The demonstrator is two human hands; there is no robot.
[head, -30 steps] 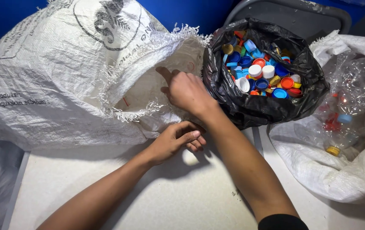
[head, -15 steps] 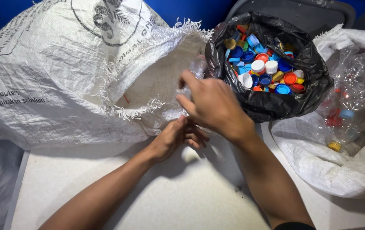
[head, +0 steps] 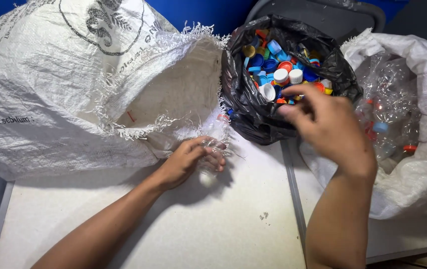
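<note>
1. The right hand has moved from the mouth of the white woven sack across to the black bag of bottle caps and now hangs at its near rim, over the mixed blue, red, white and orange caps.
2. Its fingers are drawn together at the tips, as in a pinch. Whether a cap sits between them cannot be told; the back of the hand covers the fingertips.
3. The left hand has stayed low on the tabletop, just below the sack's frayed opening. Its fingers are curled around a clear plastic bottle, lying on its side.
4. Judgement: the shift suggests a cap has been taken off the bottle and carried to the cap bag, with the bottle body kept in the left hand.
5. Hard to make out: the bottle is transparent and mostly wrapped by fingers, so its neck and whether it is capped are unclear.
6. The second white sack at right holds crushed clear bottles; its far side is cut off by the frame.
</note>
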